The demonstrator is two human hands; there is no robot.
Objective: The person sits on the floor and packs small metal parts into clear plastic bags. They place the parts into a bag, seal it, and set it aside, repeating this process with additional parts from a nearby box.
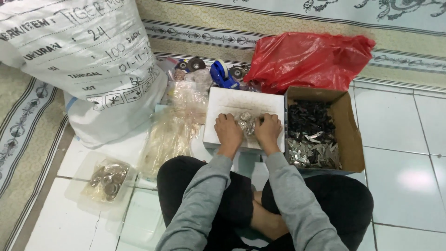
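Observation:
I sit cross-legged on a tiled floor. Both hands rest on top of a white box (232, 103) in front of my knees. My left hand (228, 129) and my right hand (269, 128) pinch the two sides of a small clear plastic bag (245, 122) that holds shiny metal pieces. The bag lies between my fingertips on the box top. Grey sleeves cover both forearms.
An open cardboard box (348, 125) with black and silvery small parts stands right of the white box. A red plastic bag (306, 58) lies behind. A large white sack (79, 60) leans at the left, a blue tape dispenser (222, 74) behind, clear bags (174, 125) and a plastic tub (108, 179) at the left.

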